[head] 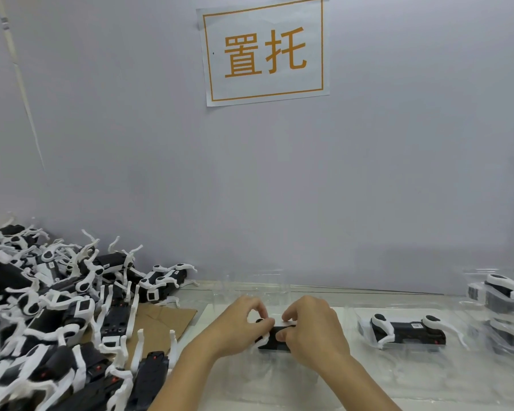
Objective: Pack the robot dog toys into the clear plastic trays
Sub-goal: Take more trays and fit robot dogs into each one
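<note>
A black and white robot dog toy (275, 339) lies in the middle of the table, held by both hands. My left hand (238, 327) grips its left end and my right hand (312, 327) covers its right end. Under it sits a clear plastic tray (250, 378), hard to make out. To the right a second robot dog (407, 332) lies packed in another clear tray (457, 327). A big heap of loose robot dogs (51, 315) fills the left side of the table.
A stack of filled clear trays (505, 295) stands at the far right edge. Brown cardboard (166, 315) lies under the heap. Empty clear trays (255, 284) stand against the grey wall, which carries a paper sign (264, 51).
</note>
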### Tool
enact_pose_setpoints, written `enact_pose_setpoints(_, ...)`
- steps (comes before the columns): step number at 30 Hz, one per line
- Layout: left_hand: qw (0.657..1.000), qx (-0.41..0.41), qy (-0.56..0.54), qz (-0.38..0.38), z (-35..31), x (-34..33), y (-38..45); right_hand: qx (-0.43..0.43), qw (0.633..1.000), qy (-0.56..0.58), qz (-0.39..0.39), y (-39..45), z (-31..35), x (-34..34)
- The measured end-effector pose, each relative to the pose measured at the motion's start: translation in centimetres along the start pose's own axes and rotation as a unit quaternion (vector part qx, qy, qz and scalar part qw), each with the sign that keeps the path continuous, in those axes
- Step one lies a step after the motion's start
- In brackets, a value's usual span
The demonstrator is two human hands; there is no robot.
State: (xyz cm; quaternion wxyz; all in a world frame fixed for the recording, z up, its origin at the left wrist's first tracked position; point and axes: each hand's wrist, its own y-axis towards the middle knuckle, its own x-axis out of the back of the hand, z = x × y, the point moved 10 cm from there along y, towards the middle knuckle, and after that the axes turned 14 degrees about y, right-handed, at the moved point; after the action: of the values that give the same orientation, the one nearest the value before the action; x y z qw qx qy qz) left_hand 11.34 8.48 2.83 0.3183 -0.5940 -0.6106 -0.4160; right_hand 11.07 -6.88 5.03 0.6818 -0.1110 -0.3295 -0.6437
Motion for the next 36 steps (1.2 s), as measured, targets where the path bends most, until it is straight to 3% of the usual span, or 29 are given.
enact_pose_setpoints(6, 1.000, 0.015, 0.002, -0.005, 0.5, 0.0, 0.1, 0.002, 0.999, 0.008, 0.032, 0.3, 0.4, 1.2)
enact_pose_setpoints(13, 1.000, 0.018, -0.016, -0.004, 0.7, -0.1, 0.1, -0.019, 0.989, -0.116, 0.085, 0.6, 0.3, 3.1)
enact_pose_setpoints(24, 1.000, 0.004, -0.014, 0.007, 0.4, -0.4, -0.1, 0.000, 0.993, -0.120, 0.016, 0.7, 0.4, 2.9)
enact_pose_setpoints(36, 1.000, 0.016, -0.021, -0.006, 0.3, -0.3, 0.0, 0.009, 0.992, -0.118, 0.043, 1.0, -0.8, 2.0)
